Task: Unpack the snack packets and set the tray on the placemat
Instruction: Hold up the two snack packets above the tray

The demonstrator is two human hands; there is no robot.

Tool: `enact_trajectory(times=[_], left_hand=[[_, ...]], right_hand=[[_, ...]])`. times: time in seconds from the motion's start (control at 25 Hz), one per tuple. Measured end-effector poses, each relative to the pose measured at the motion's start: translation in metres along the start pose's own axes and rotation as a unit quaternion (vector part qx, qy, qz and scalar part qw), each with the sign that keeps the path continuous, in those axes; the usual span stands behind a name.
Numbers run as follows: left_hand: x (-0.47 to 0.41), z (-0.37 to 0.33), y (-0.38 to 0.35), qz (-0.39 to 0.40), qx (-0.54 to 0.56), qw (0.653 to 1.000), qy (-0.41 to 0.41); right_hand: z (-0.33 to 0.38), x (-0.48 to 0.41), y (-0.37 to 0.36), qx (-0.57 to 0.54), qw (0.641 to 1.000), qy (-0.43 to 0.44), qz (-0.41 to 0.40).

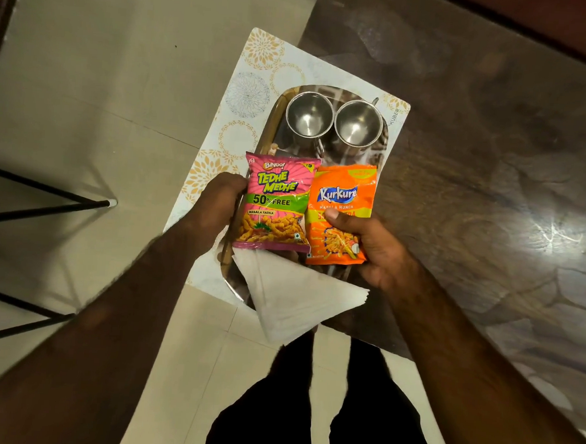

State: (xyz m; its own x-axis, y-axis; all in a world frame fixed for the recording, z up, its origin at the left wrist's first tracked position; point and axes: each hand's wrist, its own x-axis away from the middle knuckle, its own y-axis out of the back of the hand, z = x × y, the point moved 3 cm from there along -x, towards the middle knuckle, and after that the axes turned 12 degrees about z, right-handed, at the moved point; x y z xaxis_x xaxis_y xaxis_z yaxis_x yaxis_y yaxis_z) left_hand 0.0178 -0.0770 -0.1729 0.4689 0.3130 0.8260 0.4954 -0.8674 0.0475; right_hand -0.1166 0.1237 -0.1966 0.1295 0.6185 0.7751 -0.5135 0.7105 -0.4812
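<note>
A steel tray [276,118] lies on the white patterned placemat [248,82] at the table's near left corner. Two steel cups [309,114] [357,123] stand at its far end. A pink Bingo packet [274,203] is held at its left edge by my left hand [219,200]. Beside it on the right, an orange Kurkure packet [343,194] is gripped by my right hand [369,240], thumb on its front. Both packets are sealed and sit over the tray's middle. A folded white napkin [294,297] lies on the tray's near end and overhangs it.
The dark glossy table [478,147] stretches to the right and far side. Pale floor tiles [87,89] lie to the left, with black metal legs [45,206] of some furniture at the left edge. My dark-trousered legs [324,412] stand below the tray.
</note>
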Motion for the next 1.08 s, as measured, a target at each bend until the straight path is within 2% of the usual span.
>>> enact_trajectory(times=[0.12,0.2,0.32,0.48,0.6,0.68,0.76,0.84,0.88,0.96,1.08], left_hand=[[0.001,0.005,-0.002,0.063,0.113,0.991,0.033],[0.0,0.004,-0.002,0.075,0.119,0.99,0.026],[-0.001,0.001,0.003,0.036,0.108,0.993,-0.01],[0.004,0.002,0.002,-0.014,0.158,0.987,-0.027],[0.008,0.002,0.004,-0.015,0.181,0.983,-0.029],[0.009,0.004,0.008,-0.015,0.204,0.978,-0.027],[0.011,0.007,0.012,-0.015,0.217,0.976,-0.03],[0.013,0.008,0.014,-0.018,0.216,0.976,-0.031],[0.014,0.009,0.015,-0.02,0.207,0.978,-0.029],[0.015,0.01,0.016,-0.024,0.184,0.982,-0.027],[0.012,0.016,0.018,-0.036,0.156,0.987,-0.028]], right_hand=[[-0.005,0.0,-0.003,-0.004,1.0,0.002,0.007],[-0.008,0.0,-0.003,0.003,1.0,0.002,0.008],[-0.003,0.001,-0.005,0.022,0.999,0.005,0.027],[0.003,0.003,-0.014,0.049,0.998,-0.001,0.046],[0.011,0.008,-0.008,0.05,0.997,0.013,0.062],[0.019,0.01,0.007,0.013,0.999,0.026,0.021],[0.024,0.009,0.026,0.067,0.991,0.04,-0.108],[0.028,0.004,0.042,0.188,0.948,0.039,-0.254],[0.029,0.0,0.046,0.233,0.925,0.033,-0.299],[0.033,-0.008,0.041,0.299,0.895,0.029,-0.328],[0.04,-0.019,0.024,0.432,0.844,0.017,-0.317]])
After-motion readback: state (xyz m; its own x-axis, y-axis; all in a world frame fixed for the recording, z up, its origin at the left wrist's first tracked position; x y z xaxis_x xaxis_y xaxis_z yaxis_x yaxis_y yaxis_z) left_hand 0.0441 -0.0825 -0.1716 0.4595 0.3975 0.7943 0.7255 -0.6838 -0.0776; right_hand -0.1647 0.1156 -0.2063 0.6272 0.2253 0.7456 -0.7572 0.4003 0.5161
